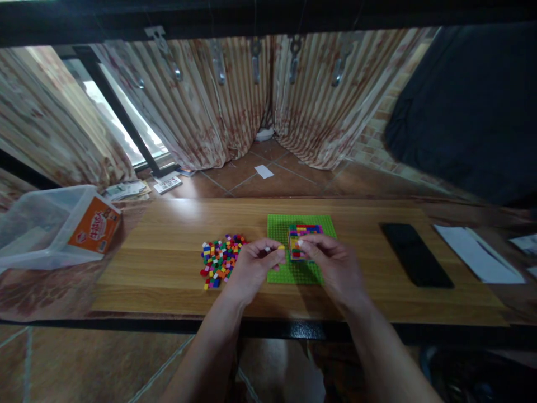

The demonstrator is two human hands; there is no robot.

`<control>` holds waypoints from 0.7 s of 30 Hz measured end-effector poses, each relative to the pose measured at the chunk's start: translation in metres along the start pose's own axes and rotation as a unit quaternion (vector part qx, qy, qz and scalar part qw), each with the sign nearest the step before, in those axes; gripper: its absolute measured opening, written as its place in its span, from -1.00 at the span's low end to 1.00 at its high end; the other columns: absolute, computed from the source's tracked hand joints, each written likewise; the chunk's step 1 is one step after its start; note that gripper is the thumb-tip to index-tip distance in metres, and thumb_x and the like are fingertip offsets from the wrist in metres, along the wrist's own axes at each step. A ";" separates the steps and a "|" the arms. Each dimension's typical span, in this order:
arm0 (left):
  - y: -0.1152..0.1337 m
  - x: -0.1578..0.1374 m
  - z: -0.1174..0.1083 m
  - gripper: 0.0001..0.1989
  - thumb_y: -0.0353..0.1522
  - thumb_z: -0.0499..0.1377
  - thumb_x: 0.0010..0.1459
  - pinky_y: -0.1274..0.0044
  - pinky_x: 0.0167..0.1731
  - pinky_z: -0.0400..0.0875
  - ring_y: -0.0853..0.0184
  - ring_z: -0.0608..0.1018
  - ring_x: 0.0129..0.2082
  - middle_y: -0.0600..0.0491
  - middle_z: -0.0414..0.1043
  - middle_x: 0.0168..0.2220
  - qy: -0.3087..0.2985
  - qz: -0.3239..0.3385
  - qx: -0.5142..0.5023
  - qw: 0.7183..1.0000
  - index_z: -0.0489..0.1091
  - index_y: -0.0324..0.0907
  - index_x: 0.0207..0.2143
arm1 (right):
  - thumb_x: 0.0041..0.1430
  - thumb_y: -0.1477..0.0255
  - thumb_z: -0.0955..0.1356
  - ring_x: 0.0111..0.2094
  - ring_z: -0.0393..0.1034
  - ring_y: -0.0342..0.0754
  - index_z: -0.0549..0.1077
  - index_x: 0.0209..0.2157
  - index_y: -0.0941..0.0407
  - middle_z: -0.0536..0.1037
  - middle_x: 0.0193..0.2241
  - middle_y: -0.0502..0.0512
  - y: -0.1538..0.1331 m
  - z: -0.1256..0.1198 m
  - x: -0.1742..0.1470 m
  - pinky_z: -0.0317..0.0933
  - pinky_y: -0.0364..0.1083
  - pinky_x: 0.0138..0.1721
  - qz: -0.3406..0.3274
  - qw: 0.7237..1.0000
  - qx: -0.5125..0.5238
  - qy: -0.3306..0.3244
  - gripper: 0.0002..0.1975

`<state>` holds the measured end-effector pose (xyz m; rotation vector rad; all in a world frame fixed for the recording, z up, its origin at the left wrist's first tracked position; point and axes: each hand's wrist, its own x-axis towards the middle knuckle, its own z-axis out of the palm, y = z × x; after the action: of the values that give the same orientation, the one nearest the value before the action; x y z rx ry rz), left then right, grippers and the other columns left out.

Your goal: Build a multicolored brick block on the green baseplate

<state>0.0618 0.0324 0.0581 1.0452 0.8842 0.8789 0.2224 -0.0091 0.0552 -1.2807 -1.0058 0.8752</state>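
Note:
On the wooden board lies a green baseplate (274, 274) with a block of many-coloured toy bricks (308, 229) built up on it. My left hand (255, 266), at the plate's left edge, is closed in a pinch on a small yellow brick (281, 247); a whitish bit shows by its fingers. Over the built block, my right hand (335, 263) pinches a small white brick (300, 243) and hides part of the block. A pile of loose small bricks (222, 257) in mixed colours lies left of the plate, partly behind my left hand.
A clear plastic box (46, 229) with an orange label stands at the far left. Right of the plate lie a black phone-like slab (415, 254) and white paper (478, 254). A dark bar with metal hooks (255, 61) hangs across the top.

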 end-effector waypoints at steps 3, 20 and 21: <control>-0.001 0.001 -0.003 -0.79 -0.29 0.38 -0.09 0.65 -0.48 0.29 0.51 0.42 -0.53 0.12 0.44 -0.56 0.045 -0.012 -0.020 0.999 0.50 -0.25 -0.46 | 0.02 0.28 0.45 -0.33 0.44 -0.06 0.60 -0.41 0.04 0.58 -0.38 0.02 -0.001 -0.024 0.005 0.31 -0.05 -0.25 -0.062 0.992 -0.092 0.065 -0.87; 0.003 0.003 -0.003 -0.75 -0.28 0.39 -0.13 0.63 -0.44 0.33 0.47 0.45 -0.49 0.09 0.47 -0.53 0.065 -0.030 -0.032 0.997 0.50 -0.26 -0.44 | 0.04 0.36 0.45 -0.08 0.34 0.07 0.61 -0.46 -0.06 0.47 -0.20 0.06 0.023 -0.048 0.007 0.21 0.12 -0.02 -0.135 0.932 -0.334 -0.025 -0.96; 0.003 0.003 -0.003 -0.75 -0.28 0.39 -0.13 0.63 -0.44 0.33 0.47 0.45 -0.49 0.09 0.47 -0.53 0.065 -0.030 -0.030 0.997 0.50 -0.26 -0.43 | 0.03 0.36 0.46 -0.07 0.33 0.08 0.60 -0.46 -0.05 0.46 -0.19 0.06 0.023 -0.047 0.007 0.21 0.12 -0.02 -0.134 0.932 -0.336 -0.024 -0.97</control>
<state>0.0599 0.0364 0.0596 0.9128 0.9879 0.9253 0.2698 -0.0157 0.0322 -1.6335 -1.5574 0.3486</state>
